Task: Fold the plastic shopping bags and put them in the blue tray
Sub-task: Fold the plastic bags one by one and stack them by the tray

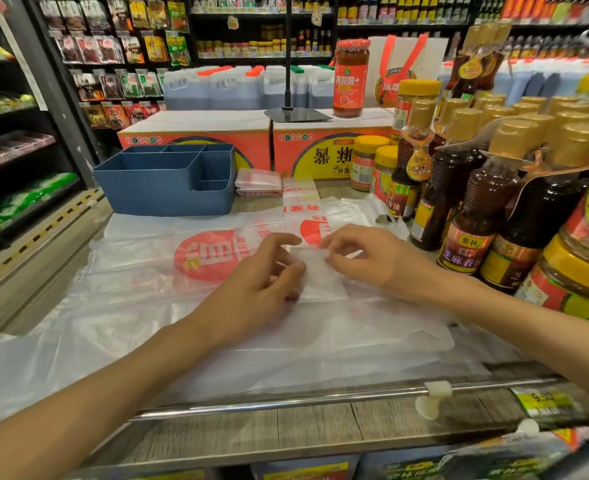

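The left hand [272, 268] and the right hand [359, 258] meet over the middle of the wooden counter [321, 427]. Both pinch the near end of a narrow folded bag strip [307, 216] with curled fingertips, so each hand grips the plastic. This strip runs away from the person toward the far edge of the counter. Under it lie more flat plastic shopping bags [147, 289], spread from the left edge almost to the bottles of sesame oil [473, 216] at the right edge.

The blue tray [168, 181] stands at the far left corner, and its compartments look empty from here. Just beside it, on its right, a small folded bag bundle [258, 181] rests on the counter, not yet in the tray.

I judge that the film is very light, soft and slippery, and that it will spring open if it is released. It is better to hold it at the folded edge, pressing the layers together, and to flatten each fold against the counter. The bags beneath can slide along with it.
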